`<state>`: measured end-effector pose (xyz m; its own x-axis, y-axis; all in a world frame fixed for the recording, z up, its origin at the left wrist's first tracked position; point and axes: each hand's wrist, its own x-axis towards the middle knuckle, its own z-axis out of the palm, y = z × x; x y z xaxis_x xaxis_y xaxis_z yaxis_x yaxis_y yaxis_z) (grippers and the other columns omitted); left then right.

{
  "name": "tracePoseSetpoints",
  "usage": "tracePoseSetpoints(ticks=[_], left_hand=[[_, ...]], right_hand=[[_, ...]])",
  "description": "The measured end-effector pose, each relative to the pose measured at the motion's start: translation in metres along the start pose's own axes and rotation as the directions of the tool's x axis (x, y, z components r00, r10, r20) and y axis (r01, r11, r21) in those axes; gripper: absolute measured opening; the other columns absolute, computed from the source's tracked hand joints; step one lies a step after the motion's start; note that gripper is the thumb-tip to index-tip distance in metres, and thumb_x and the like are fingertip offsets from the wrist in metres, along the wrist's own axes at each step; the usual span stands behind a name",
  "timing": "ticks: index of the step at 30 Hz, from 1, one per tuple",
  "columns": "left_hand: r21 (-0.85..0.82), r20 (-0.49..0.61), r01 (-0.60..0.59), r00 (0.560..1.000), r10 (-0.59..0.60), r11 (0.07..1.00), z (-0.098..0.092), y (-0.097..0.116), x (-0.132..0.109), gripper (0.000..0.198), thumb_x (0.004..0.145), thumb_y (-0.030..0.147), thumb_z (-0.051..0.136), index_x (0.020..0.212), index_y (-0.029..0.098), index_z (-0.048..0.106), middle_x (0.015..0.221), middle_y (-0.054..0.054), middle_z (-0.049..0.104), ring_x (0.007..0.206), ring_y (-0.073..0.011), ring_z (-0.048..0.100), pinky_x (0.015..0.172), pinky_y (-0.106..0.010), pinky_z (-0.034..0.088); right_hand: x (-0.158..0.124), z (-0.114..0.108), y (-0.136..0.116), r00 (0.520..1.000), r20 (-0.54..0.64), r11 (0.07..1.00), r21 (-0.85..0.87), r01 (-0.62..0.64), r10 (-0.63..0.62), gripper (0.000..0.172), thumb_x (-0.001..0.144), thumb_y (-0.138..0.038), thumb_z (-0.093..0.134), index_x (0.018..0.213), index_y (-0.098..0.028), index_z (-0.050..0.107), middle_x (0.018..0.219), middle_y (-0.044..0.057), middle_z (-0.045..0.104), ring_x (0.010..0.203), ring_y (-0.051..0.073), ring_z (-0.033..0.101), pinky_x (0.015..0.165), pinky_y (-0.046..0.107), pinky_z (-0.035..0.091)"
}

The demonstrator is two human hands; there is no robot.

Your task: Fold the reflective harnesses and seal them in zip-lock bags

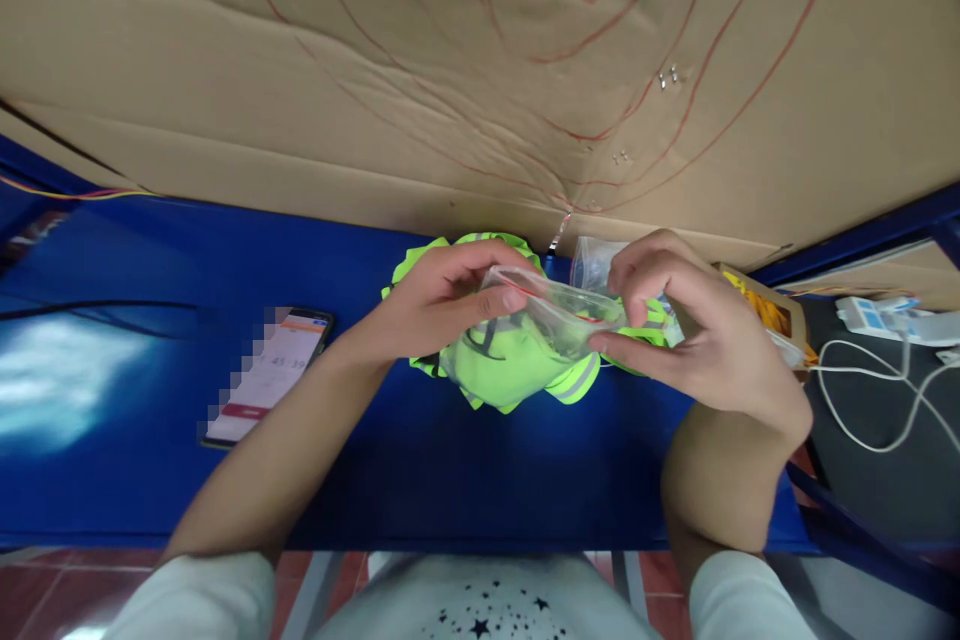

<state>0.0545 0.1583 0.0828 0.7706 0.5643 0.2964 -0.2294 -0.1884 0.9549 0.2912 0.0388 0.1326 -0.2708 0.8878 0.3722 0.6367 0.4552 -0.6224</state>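
Observation:
Between my two hands is a clear zip bag (564, 322), its mouth spread apart with a red line along the rim. My left hand (465, 295) pinches the bag's left side, thumb in front and fingers behind. On the right edge, my right hand (675, 310) grips with thumb and bent fingers. A dark thin shape shows through or behind the plastic; I cannot tell what it is. Behind and under the bag lies bunched neon-yellow fabric with grey reflective strips (495, 375), on the blue table (450, 480).
A phone with a lit screen (274, 370) lies left of my left forearm. Another clear bag (596, 262) sits behind my right hand. To the right are a box with yellow items (765, 305), a white power strip (874, 315) and white cable. Cardboard (375, 100) with red lines stands behind.

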Motion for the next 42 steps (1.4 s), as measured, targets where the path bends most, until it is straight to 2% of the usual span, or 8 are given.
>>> tracePoseSetpoints(ticks=[4, 12, 18, 23, 29, 33, 36, 42], left_hand=[[-0.033, -0.029, 0.035, 0.999, -0.036, 0.999, -0.004, -0.002, 0.000, 0.031, 0.091, 0.050, 0.077, 0.098, 0.021, 0.077, 0.088, -0.007, 0.080, 0.073, -0.0192, 0.073, 0.062, -0.027, 0.053], [0.087, -0.089, -0.002, 0.996, 0.009, 0.996, -0.007, -0.004, 0.004, 0.036, 0.095, 0.053, 0.070, 0.090, 0.019, 0.079, 0.086, -0.006, 0.078, 0.071, -0.0167, 0.068, 0.062, -0.025, 0.051], [-0.007, -0.009, 0.033, 0.999, -0.033, 0.999, -0.011, -0.004, 0.001, 0.043, 0.094, 0.060, 0.068, 0.091, 0.019, 0.079, 0.082, -0.006, 0.076, 0.069, -0.0171, 0.069, 0.059, -0.025, 0.052], [-0.110, -0.034, 0.079, 0.996, -0.083, 0.991, -0.012, -0.005, -0.003, 0.040, 0.097, 0.060, 0.065, 0.095, 0.022, 0.079, 0.084, -0.004, 0.078, 0.071, -0.0181, 0.072, 0.063, -0.026, 0.056], [-0.080, -0.154, 0.026, 0.987, -0.038, 0.996, -0.016, -0.003, -0.006, 0.036, 0.099, 0.054, 0.064, 0.099, 0.022, 0.079, 0.086, -0.004, 0.079, 0.073, -0.0180, 0.074, 0.063, -0.025, 0.058], [0.026, -0.079, -0.006, 0.997, 0.008, 1.000, -0.016, 0.010, -0.010, 0.029, 0.102, 0.046, 0.062, 0.106, 0.024, 0.082, 0.101, -0.005, 0.082, 0.086, -0.0209, 0.078, 0.072, -0.028, 0.062], [0.094, -0.053, -0.001, 0.999, 0.006, 0.996, -0.010, 0.016, -0.013, 0.032, 0.108, 0.041, 0.053, 0.116, 0.027, 0.081, 0.118, -0.006, 0.081, 0.100, -0.0223, 0.079, 0.083, -0.030, 0.063], [0.147, -0.317, -0.061, 0.943, 0.106, 0.987, 0.006, 0.007, -0.011, 0.037, 0.107, 0.047, 0.051, 0.108, 0.024, 0.080, 0.096, -0.005, 0.082, 0.082, -0.0196, 0.077, 0.070, -0.028, 0.061]], right_hand=[[-0.002, 0.000, -0.001, 0.971, 0.235, 0.989, 0.130, -0.066, 0.034, 0.036, 0.096, -0.030, 0.075, 0.130, -0.026, 0.062, 0.102, 0.002, 0.075, 0.092, 0.017, 0.072, 0.081, 0.031, 0.057], [0.002, 0.004, 0.004, 0.998, 0.061, 0.991, -0.137, -0.012, 0.020, 0.007, 0.100, -0.031, 0.069, 0.100, -0.023, 0.071, 0.097, 0.004, 0.072, 0.091, 0.019, 0.066, 0.081, 0.033, 0.051], [0.004, 0.003, 0.008, 0.943, 0.312, 0.989, 0.119, 0.086, -0.119, 0.025, 0.096, -0.029, 0.075, 0.120, -0.023, 0.070, 0.118, 0.007, 0.074, 0.109, 0.018, 0.070, 0.094, 0.033, 0.055], [0.004, 0.003, -0.002, 0.975, 0.183, 0.986, 0.131, 0.099, -0.123, 0.006, 0.095, -0.025, 0.076, 0.095, -0.026, 0.070, 0.089, -0.001, 0.073, 0.085, 0.015, 0.068, 0.079, 0.030, 0.055], [0.001, 0.003, 0.006, 0.994, -0.107, 0.998, -0.054, -0.014, 0.008, 0.026, 0.087, -0.041, 0.084, 0.090, -0.024, 0.064, 0.087, 0.002, 0.065, 0.079, 0.019, 0.060, 0.071, 0.033, 0.050], [0.000, 0.000, 0.014, 0.991, 0.075, 0.984, 0.134, -0.117, 0.107, 0.042, 0.095, -0.049, 0.074, 0.129, -0.025, 0.065, 0.111, 0.005, 0.071, 0.094, 0.020, 0.067, 0.085, 0.034, 0.056], [0.000, -0.002, 0.011, 0.971, 0.212, 0.968, 0.196, -0.154, 0.112, 0.037, 0.095, -0.045, 0.076, 0.127, -0.028, 0.069, 0.102, 0.001, 0.076, 0.087, 0.017, 0.072, 0.080, 0.030, 0.058], [-0.004, -0.001, 0.002, 0.981, 0.106, 0.980, 0.098, -0.173, 0.163, 0.054, 0.087, -0.044, 0.084, 0.136, -0.030, 0.068, 0.123, 0.004, 0.076, 0.100, 0.024, 0.074, 0.085, 0.035, 0.060]])
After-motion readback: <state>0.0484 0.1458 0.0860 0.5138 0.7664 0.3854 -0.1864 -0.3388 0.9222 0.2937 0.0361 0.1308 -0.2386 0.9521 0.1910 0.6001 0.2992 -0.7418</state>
